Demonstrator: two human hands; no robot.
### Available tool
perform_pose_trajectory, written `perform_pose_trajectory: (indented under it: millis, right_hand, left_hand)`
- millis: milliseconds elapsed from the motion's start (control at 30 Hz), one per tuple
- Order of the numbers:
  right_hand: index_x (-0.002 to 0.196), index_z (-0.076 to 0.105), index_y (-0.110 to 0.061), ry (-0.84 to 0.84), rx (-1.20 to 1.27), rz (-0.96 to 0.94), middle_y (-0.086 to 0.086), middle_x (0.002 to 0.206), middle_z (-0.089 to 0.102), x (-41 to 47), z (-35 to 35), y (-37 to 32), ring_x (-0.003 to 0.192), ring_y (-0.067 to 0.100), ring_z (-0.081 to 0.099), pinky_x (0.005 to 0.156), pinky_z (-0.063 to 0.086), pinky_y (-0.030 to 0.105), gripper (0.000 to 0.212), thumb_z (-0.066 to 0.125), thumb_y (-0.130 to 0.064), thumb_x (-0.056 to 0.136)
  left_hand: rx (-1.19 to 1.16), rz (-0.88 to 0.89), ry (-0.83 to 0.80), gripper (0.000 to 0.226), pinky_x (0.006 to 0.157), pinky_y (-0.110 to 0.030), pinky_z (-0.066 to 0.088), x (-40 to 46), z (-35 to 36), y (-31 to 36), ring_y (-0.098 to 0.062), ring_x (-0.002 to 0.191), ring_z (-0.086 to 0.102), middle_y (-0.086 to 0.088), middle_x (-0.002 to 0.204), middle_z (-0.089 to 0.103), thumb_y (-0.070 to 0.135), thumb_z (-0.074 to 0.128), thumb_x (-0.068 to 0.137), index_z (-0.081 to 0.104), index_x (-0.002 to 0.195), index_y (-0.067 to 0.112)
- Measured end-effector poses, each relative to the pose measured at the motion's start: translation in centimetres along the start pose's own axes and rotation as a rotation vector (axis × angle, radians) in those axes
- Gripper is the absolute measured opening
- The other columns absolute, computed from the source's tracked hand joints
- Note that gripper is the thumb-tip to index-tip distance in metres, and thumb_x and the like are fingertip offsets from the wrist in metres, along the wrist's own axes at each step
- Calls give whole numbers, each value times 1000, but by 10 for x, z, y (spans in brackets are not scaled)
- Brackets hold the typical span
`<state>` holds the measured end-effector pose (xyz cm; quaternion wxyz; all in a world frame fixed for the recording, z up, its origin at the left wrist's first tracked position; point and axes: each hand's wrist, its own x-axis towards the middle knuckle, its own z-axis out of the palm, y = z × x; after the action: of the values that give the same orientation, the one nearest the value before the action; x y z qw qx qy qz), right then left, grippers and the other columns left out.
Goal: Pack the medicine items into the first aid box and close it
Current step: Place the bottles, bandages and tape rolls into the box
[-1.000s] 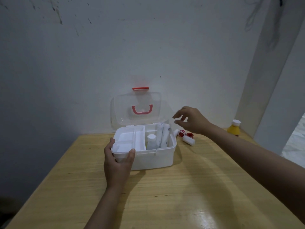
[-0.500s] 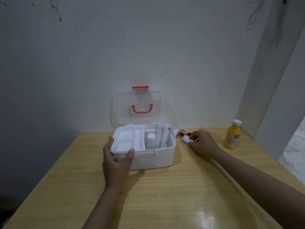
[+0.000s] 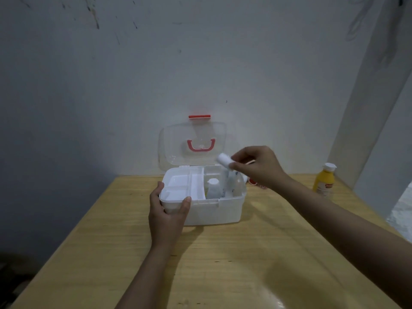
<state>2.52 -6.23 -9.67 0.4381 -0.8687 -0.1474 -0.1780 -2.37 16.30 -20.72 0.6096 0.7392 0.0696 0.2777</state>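
A white first aid box (image 3: 225, 210) stands open on the wooden table, its clear lid (image 3: 176, 143) with a red handle upright against the wall. My left hand (image 3: 167, 216) grips the box's front left corner. My right hand (image 3: 258, 167) holds a small white tube (image 3: 223, 160) in its fingertips above the box's right compartment. Inside that compartment stand a small white bottle (image 3: 213, 188) and a clear packet (image 3: 234, 186). A red-capped item (image 3: 253, 181) shows just right of the box, mostly hidden under my right hand.
A yellow bottle (image 3: 324, 181) with a white cap stands at the table's far right, near a pillar. The wall runs right behind the box. The wooden table (image 3: 223, 264) stretches toward me in front of the box.
My right hand picked the small white tube off the table right of the box and lifted it up and left over the box. My left hand stayed on the box.
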Motion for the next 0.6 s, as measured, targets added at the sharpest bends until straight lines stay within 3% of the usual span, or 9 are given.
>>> perform_pose_trajectory:
  millis: [133, 267, 433, 600]
  right_hand:
    - [91, 74, -12, -270, -160, -121, 0, 89, 74, 16, 38, -42, 74, 5, 65, 72, 57, 21, 19, 77, -19, 74]
    - [92, 74, -6, -442, -240, -111, 3, 90, 74, 29, 77, -62, 67, 4, 61, 69, 52, 16, 19, 76, -13, 75]
    - [91, 75, -5, -553, -310, -54, 8, 92, 75, 33, 98, -68, 71, 11, 61, 62, 44, 17, 20, 77, -14, 73]
    - [92, 75, -6, -619, -308, -47, 8, 93, 74, 32, 101, -67, 73, 12, 59, 61, 42, 18, 20, 76, -16, 75]
  left_hand:
    - [-10, -30, -56, 76, 91, -41, 55, 0, -5, 6, -23, 126, 48, 0, 146, 42, 31, 78, 72, 37, 135, 29]
    - [9, -64, -103, 78, 68, -17, 52, 2, -10, 16, -18, 114, 52, -1, 142, 44, 30, 78, 72, 36, 137, 24]
    - [7, -101, -163, 78, 73, -20, 48, 10, -23, 21, -15, 108, 53, 9, 131, 46, 35, 83, 66, 40, 131, 27]
    - [0, -102, -213, 73, 73, -21, 49, 15, -31, 22, -14, 103, 56, 6, 127, 50, 33, 82, 68, 43, 130, 25]
